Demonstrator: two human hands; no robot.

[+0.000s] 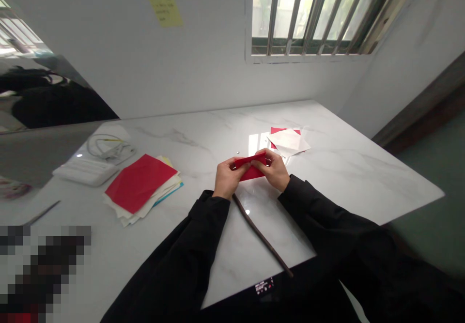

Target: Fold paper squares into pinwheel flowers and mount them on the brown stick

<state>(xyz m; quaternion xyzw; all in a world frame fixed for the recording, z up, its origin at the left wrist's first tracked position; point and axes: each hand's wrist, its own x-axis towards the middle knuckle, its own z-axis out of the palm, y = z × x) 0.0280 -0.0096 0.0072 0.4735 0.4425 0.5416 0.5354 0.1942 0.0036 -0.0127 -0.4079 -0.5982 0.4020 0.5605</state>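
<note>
Between my two hands is a folded piece of red paper (250,173), raised a little over the white marbled table (203,148). My left hand (227,176) pinches its left end, and the fingers of my right hand (276,170) are closed on the right end. Both thumbs press near the middle of the paper. A thin dark brown stick (263,239) lies on the table below my hands, running toward the near edge; its far end is by my left wrist. Past my right hand lie white and red paper sheets (289,141).
On the left is a stack of paper sheets (141,182), red on top. Behind it are a white box (85,170) and a coiled white cable (109,151). A pen-like thin object (43,211) lies farther left. A yellow note (165,8) sticks to the wall near a barred window (308,15).
</note>
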